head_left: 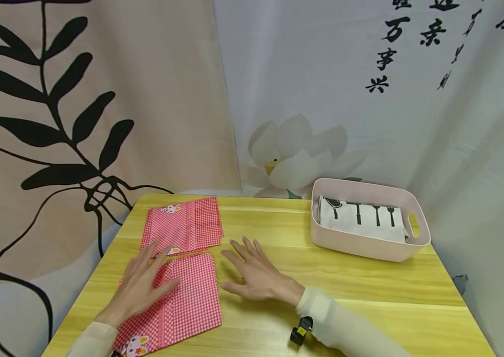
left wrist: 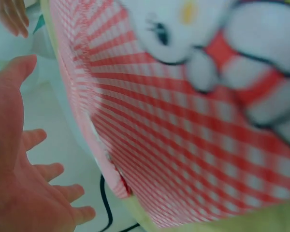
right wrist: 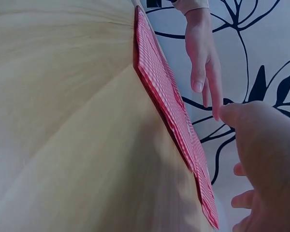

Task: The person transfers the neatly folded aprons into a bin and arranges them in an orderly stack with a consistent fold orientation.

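Two folded red-and-white checked cloths lie on the left part of the table: a far cloth (head_left: 185, 225) and a near cloth (head_left: 194, 292), each printed with white rabbit faces. Over the near cloth hovers my left hand (head_left: 140, 285), fingers spread and holding nothing; in the left wrist view the cloth (left wrist: 183, 130) fills much of the picture beside that hand (left wrist: 19, 159). My right hand (head_left: 258, 272) is above the wood just right of the cloths, its fingers extended with nothing in them. In the right wrist view, both cloths (right wrist: 164, 94) lie flat beyond the right hand (right wrist: 270, 154).
At the back right of the wooden table (head_left: 345, 317) stands a pink basket (head_left: 359, 248) with a white cloth (head_left: 361, 220) printed with dark utensils inside. Behind the table hang printed curtains (head_left: 167, 99). A small black device (head_left: 301, 331) is strapped at the right wrist.
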Motion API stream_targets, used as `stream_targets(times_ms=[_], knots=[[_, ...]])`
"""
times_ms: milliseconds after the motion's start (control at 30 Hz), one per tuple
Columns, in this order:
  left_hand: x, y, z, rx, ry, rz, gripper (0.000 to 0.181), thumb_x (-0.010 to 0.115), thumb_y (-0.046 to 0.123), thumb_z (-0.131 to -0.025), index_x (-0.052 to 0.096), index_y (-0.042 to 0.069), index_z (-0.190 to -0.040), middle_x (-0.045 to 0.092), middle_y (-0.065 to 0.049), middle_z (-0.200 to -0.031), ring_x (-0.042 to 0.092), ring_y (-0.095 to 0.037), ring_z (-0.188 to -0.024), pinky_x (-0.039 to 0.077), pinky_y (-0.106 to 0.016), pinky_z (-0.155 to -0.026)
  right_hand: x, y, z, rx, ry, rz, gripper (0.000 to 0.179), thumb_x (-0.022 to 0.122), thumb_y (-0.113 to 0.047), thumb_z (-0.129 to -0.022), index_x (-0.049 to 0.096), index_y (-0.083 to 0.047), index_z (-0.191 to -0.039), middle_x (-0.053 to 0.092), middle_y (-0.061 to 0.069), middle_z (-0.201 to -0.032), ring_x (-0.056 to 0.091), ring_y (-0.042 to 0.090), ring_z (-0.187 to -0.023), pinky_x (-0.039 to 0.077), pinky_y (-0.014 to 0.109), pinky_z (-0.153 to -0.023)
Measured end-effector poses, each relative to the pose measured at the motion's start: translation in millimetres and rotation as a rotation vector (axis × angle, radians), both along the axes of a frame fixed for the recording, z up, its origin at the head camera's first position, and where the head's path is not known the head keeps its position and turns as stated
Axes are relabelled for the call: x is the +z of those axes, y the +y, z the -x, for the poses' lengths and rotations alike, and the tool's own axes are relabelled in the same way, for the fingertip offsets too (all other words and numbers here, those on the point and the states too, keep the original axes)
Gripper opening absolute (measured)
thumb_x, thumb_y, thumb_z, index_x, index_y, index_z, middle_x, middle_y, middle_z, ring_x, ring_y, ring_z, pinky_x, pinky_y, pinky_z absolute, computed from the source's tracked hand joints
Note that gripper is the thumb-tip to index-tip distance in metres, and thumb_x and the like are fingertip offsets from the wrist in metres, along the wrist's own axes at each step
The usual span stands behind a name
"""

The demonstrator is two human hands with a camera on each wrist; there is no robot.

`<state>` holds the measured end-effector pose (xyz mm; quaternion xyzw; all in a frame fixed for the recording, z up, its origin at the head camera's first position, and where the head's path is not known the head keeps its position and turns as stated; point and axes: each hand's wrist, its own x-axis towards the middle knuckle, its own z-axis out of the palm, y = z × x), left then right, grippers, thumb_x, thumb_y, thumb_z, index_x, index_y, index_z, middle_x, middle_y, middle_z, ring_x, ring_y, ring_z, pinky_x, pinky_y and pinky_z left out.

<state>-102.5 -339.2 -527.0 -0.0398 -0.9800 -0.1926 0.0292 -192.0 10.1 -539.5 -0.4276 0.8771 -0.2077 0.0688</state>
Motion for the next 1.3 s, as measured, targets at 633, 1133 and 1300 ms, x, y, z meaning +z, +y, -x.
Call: stream_targets(times_ms=[633, 1133, 1300], knots=[[-24.9, -32.6, -19.3, 0.092, -0.117, 0.013, 0.1, 0.07, 0.069, -0.102, 0.035, 0.013, -0.177, 0.019, -0.04, -0.182, 0.011, -0.075, -0.164, 0.003, -0.096, -0.124, -14.3, -34.0, -8.8, 0.065, -0.065, -0.059, 0.099, 0.049, -0.081, -0.107, 0.023, -0.023, -0.182, 0.01, 0.016, -0.192, 0.006, 0.051, -0.177, 0.002, 0.068, -0.144], [-27.5, -51.9, -24.4, 0.121, -0.257, -0.018, 0.107, 0.07, 0.073, -0.099, 0.031, 0.012, -0.178, 0.015, -0.04, -0.182, 0.011, -0.073, -0.164, 0.007, -0.101, -0.118, -24.4, -57.0, -6.0, 0.07, -0.077, -0.077, 0.105, 0.054, -0.086, -0.101, 0.021, -0.028, -0.183, 0.01, 0.015, -0.192, 0.009, 0.051, -0.177, 0.009, 0.066, -0.145], [-27.8, -58.9, -29.2, 0.115, -0.266, -0.014, 0.115, 0.076, 0.073, -0.094, 0.03, 0.01, -0.178, 0.017, -0.043, -0.18, 0.014, -0.073, -0.162, 0.01, -0.099, -0.119, -26.6, -60.9, -5.4, 0.071, -0.068, -0.086, 0.107, 0.056, -0.086, -0.1, 0.021, -0.029, -0.183, 0.009, 0.018, -0.192, 0.009, 0.049, -0.177, 0.01, 0.065, -0.146]])
